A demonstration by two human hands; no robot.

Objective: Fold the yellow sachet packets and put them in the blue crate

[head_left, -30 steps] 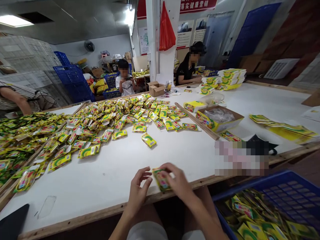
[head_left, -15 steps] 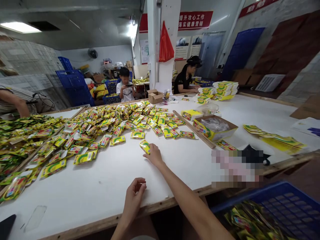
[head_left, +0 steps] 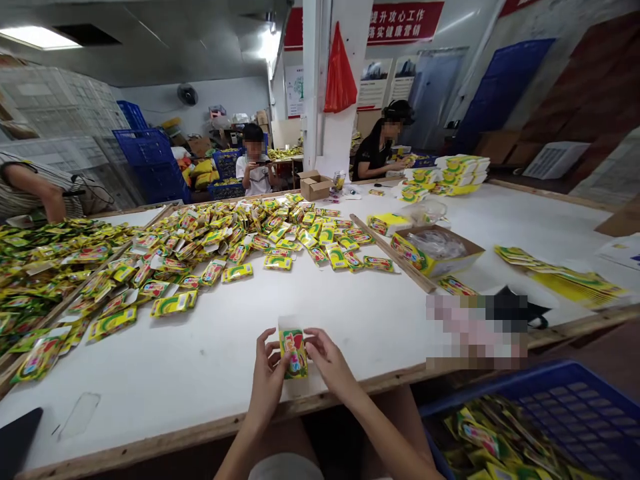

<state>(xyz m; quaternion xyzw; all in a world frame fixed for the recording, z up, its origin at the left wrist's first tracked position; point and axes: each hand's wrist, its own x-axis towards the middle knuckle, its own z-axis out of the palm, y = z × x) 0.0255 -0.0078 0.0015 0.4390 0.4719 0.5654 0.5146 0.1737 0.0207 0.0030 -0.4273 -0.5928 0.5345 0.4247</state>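
Observation:
Upright before me, near the table's front edge, is a small yellow-and-green printed carton [head_left: 295,353] with its pale top flap raised. My left hand [head_left: 269,373] grips its left side, thumb on the printed front and fingers partly hidden behind. At the right edge, the curled fingers and thumb of my right hand [head_left: 330,367] close on the carton. Beyond both hands spreads a large heap of similar cartons [head_left: 200,240], several with open flaps. A few lie singly at the heap's near edge, such as one flat carton [head_left: 174,304].
Wooden strips [head_left: 393,253] divide the white tabletop [head_left: 225,387]. To the right stand an open box with clear plastic [head_left: 455,260] and flat yellow card [head_left: 565,277]. A blue crate [head_left: 575,393] of packets sits low at right. Other people are around the table.
My right hand has come back from the heap's near edge with a carton, which now stands between both hands, front showing. My left hand has gone from holding nothing to gripping it.

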